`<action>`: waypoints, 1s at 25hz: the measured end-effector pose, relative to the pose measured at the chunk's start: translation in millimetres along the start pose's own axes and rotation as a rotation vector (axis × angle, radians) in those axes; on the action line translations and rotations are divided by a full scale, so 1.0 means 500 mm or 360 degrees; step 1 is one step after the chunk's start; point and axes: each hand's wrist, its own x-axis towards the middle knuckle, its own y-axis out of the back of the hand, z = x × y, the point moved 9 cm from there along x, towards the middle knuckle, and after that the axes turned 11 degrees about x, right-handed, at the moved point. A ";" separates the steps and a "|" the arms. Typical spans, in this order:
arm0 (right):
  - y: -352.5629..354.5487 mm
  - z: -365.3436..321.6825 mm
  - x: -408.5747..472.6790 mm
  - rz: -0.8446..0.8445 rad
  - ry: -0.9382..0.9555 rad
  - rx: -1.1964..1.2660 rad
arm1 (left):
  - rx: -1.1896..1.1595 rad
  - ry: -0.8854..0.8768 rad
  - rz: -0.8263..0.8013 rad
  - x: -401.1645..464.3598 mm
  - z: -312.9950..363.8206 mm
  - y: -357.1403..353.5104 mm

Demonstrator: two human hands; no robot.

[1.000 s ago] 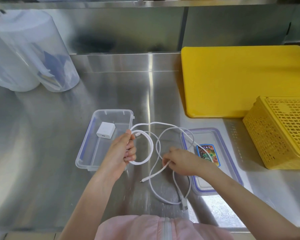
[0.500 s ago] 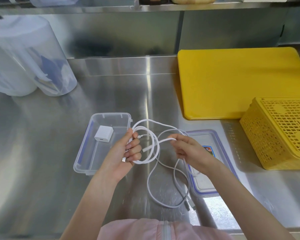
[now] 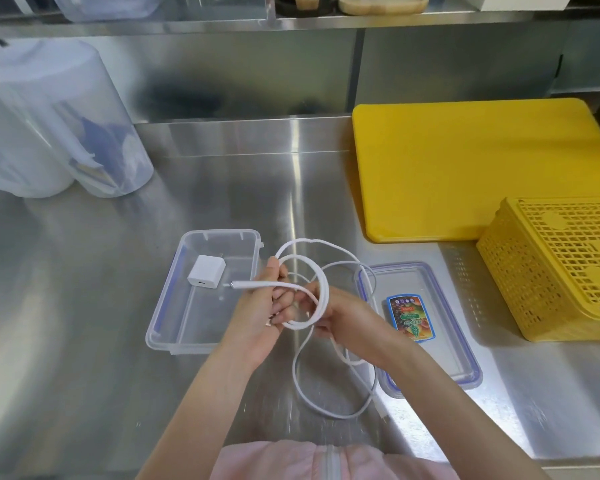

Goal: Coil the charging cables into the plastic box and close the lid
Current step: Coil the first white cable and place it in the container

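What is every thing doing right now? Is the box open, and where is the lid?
plastic box: open, upright, holds the charger.
charger: lying inside the box, unplugged.
lid: off, flat on the counter beside the box.
white cable: partly coiled, its tail loose on the counter.
left hand: grips the coil.
right hand: holds the cable.
yellow basket: upside down.

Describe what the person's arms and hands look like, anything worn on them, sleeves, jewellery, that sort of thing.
Both forearms are bare, with no sleeves, gloves, watch or bracelet in view. The left hand has a small ring on one finger; the right hand shows none. A pink garment with a central zip shows at the bottom edge.
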 end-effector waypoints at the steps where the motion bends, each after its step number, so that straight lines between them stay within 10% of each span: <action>1: 0.002 -0.008 0.000 0.0012 0.0049 0.0002 | 0.0133 -0.0052 0.0099 0.001 0.006 0.010; 10: -0.015 -0.098 -0.038 0.0484 0.1004 -0.1200 | 0.1055 -0.0326 0.0357 -0.002 0.032 0.017; 16: -0.008 -0.127 -0.050 0.0532 0.1060 -0.1170 | 0.0827 -0.0171 0.0305 0.003 0.027 0.038; 21: 0.069 -0.155 -0.053 0.0652 0.0989 -0.0426 | 0.0865 -0.0183 0.0390 0.014 0.048 0.064; 25: 0.117 -0.133 -0.044 0.0838 0.0658 -0.0738 | 0.0938 -0.0253 0.0409 0.023 0.073 0.070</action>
